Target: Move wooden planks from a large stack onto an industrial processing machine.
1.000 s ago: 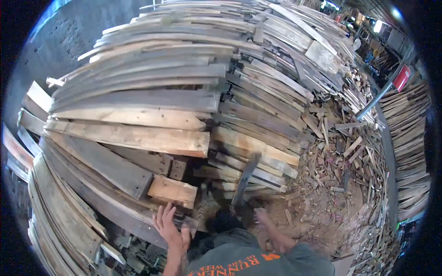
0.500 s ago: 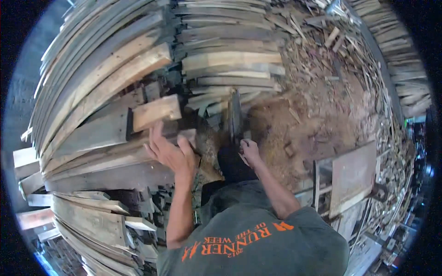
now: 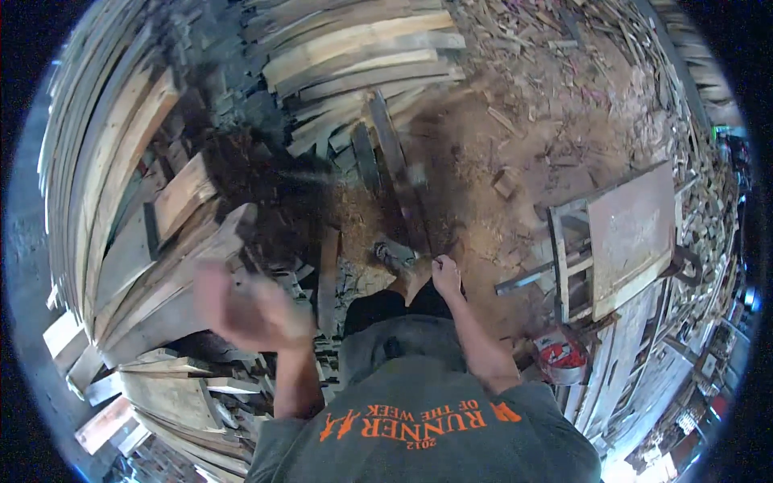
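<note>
My right hand (image 3: 445, 277) reaches down in front of me, fingers curled at the lower end of a long dark plank (image 3: 396, 165) that runs away from me across the sawdust. My foot (image 3: 394, 259) is just left of that hand. Blurred by motion, my left hand (image 3: 248, 310) hangs in the air with fingers apart and holds nothing. It is nearest the ends of the pale boards (image 3: 183, 193) sticking out of the stack on my left.
Tall stacks of planks (image 3: 105, 161) curve along the left, and more boards (image 3: 362, 48) lie at the top. A wooden frame with a flat panel (image 3: 632, 233) stands at the right, a red-and-white bucket (image 3: 561, 358) below it. Sawdust and wood scraps (image 3: 515, 137) cover the ground.
My head has tilted further down and turned. My left hand has come off the board ends and swings back toward me. My right hand stays at the dark plank's lower end.
</note>
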`<act>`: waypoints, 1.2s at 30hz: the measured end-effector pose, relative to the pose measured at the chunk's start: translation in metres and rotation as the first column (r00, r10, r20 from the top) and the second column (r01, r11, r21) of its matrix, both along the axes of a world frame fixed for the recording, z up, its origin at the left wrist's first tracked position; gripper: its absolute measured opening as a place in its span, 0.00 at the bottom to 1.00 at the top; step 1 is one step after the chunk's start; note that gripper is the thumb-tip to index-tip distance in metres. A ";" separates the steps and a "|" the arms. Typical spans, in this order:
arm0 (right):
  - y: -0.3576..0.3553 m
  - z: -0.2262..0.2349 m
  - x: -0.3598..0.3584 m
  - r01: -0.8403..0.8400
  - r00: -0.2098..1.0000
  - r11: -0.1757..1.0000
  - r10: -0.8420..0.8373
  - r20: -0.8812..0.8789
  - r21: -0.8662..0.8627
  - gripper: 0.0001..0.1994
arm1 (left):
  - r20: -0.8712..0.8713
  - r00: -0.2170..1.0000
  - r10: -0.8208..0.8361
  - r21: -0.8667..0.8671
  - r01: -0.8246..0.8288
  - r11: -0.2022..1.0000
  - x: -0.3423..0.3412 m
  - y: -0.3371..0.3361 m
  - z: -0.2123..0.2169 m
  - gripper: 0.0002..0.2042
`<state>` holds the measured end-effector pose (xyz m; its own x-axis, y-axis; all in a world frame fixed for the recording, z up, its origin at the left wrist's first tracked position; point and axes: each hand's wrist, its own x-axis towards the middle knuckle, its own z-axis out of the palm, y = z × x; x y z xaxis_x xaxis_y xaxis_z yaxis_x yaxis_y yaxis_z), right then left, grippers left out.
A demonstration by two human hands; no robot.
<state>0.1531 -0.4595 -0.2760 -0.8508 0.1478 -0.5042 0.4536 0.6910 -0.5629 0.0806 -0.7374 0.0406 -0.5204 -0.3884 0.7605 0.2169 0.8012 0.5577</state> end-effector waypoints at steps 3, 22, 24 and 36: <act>0.017 -0.020 0.014 0.003 1.000 1.000 -0.002 -0.019 0.030 0.13 | 0.314 0.830 -0.462 0.191 0.421 0.887 -0.011 0.067 -0.026 0.20; 0.090 -0.147 0.005 -0.203 0.817 0.817 -0.162 0.553 0.539 0.41 | 0.963 -0.015 -0.269 0.242 -0.390 0.888 -0.153 0.084 -0.819 0.42; 0.072 -0.151 -0.012 -0.215 0.800 0.810 -0.174 0.574 0.546 0.40 | 0.970 -0.087 -0.228 0.181 -0.370 0.911 -0.156 0.046 -0.897 0.50; 0.078 -0.156 -0.027 -0.187 0.824 0.788 -0.200 0.530 0.587 0.36 | 0.924 0.354 -0.145 0.284 -0.380 0.880 -0.128 0.131 -0.855 0.59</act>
